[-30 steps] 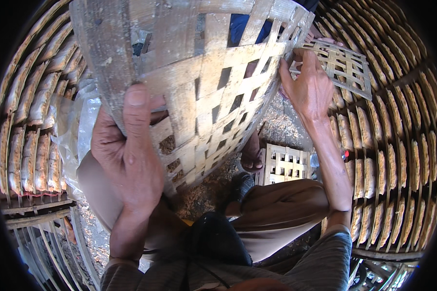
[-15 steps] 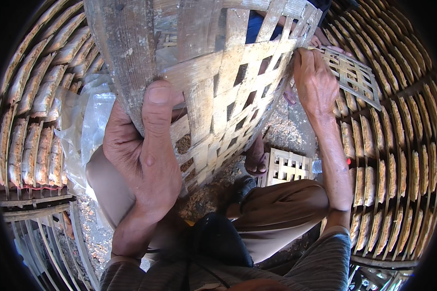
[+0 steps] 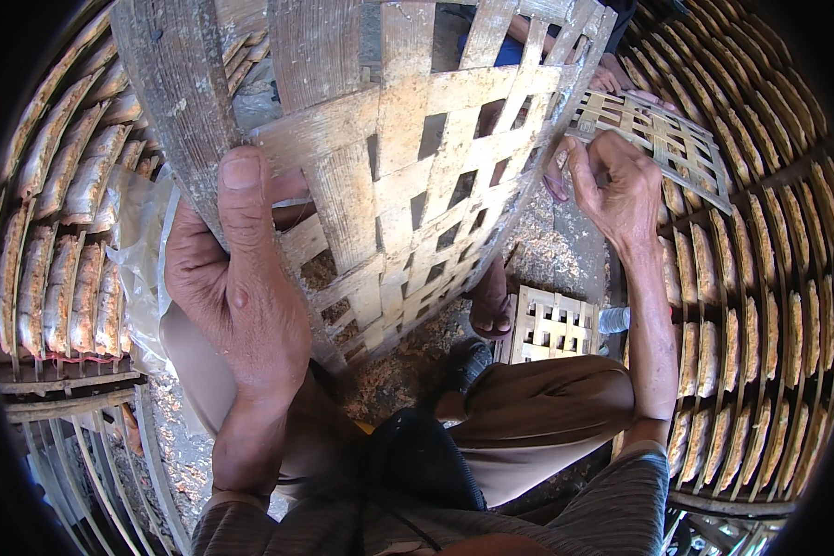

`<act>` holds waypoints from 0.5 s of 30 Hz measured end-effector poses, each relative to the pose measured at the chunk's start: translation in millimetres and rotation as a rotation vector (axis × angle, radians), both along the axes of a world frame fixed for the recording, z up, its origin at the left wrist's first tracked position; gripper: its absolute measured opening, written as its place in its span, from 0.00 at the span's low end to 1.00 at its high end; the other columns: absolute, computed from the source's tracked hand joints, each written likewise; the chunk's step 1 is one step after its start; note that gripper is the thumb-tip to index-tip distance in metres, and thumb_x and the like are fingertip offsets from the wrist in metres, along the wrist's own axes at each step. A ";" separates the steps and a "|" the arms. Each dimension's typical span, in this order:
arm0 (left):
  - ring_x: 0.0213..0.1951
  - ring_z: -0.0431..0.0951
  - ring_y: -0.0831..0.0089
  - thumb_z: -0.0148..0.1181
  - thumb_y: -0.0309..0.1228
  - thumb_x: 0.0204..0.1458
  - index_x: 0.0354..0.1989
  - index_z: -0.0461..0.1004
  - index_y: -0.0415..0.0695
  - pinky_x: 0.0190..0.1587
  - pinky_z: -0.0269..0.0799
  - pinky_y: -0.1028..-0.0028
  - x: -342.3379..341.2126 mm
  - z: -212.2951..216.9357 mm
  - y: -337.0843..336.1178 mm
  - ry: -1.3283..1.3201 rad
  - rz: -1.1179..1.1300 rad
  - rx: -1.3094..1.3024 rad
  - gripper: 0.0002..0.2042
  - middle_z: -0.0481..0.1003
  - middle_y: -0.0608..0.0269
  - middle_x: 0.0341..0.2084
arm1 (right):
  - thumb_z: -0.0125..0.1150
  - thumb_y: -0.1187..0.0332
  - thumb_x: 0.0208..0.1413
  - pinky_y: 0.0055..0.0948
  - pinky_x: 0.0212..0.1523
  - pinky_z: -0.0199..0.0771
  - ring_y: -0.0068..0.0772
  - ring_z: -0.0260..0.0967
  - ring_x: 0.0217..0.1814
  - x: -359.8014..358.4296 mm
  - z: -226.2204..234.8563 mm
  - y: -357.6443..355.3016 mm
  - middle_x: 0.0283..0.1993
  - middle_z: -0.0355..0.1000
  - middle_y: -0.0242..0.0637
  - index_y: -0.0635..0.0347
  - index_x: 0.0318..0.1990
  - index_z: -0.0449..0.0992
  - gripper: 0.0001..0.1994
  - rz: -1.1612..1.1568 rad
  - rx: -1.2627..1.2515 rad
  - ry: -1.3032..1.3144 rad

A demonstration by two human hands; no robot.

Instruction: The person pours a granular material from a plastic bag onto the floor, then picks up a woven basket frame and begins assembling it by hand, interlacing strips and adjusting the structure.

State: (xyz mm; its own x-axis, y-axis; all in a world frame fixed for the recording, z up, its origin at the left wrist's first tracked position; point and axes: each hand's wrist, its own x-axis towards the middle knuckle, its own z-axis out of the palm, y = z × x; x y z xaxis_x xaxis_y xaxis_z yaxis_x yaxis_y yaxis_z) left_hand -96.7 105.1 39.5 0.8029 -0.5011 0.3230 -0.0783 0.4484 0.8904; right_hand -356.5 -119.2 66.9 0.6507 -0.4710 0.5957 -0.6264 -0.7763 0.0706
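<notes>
Woven basket (image 3: 408, 176): walls mostly woven, rim strips loose. Left hand (image 3: 236, 278) clamps its left rim; right hand (image 3: 616, 185) pinches its right-edge strips.

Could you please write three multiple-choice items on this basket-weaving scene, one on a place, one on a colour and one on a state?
1. Where does the left hand grip the woven bamboo basket?
A. its rim strip
B. its far side
C. underneath

2. What colour are the trousers on the person's knee?
A. blue
B. brown
C. white

3. How is the basket's weave?
A. closed solid
B. open, with square gaps
C. burnt

Answers:
1 A, the thumb lies along the rim strip.
2 B, the cloth over the bent knee is brown.
3 B, gaps show between the crossing strips.
</notes>
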 end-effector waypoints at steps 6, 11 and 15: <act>0.39 0.83 0.78 0.62 0.36 0.72 0.49 0.82 0.36 0.46 0.79 0.74 -3.6 -3.4 -2.7 -0.074 -0.021 -0.014 0.13 0.84 0.61 0.36 | 0.72 0.71 0.62 0.39 0.31 0.83 0.40 0.83 0.33 8.2 0.6 3.6 0.40 0.82 0.37 0.57 0.44 0.86 0.05 0.093 -0.154 -0.034; 0.40 0.82 0.78 0.61 0.34 0.72 0.50 0.82 0.36 0.49 0.81 0.73 -9.1 -3.5 -2.3 -0.072 -0.098 -0.035 0.12 0.84 0.61 0.38 | 0.70 0.71 0.62 0.39 0.34 0.87 0.40 0.84 0.38 3.9 -1.1 -2.8 0.42 0.83 0.37 0.55 0.45 0.86 0.06 0.042 -0.294 0.112; 0.41 0.82 0.78 0.61 0.34 0.72 0.50 0.81 0.35 0.49 0.80 0.73 -11.9 -3.8 -0.6 -0.094 -0.159 -0.039 0.12 0.83 0.62 0.38 | 0.69 0.72 0.61 0.38 0.33 0.87 0.40 0.84 0.39 2.7 -5.0 0.3 0.41 0.82 0.37 0.57 0.38 0.82 0.02 -0.040 -0.254 0.163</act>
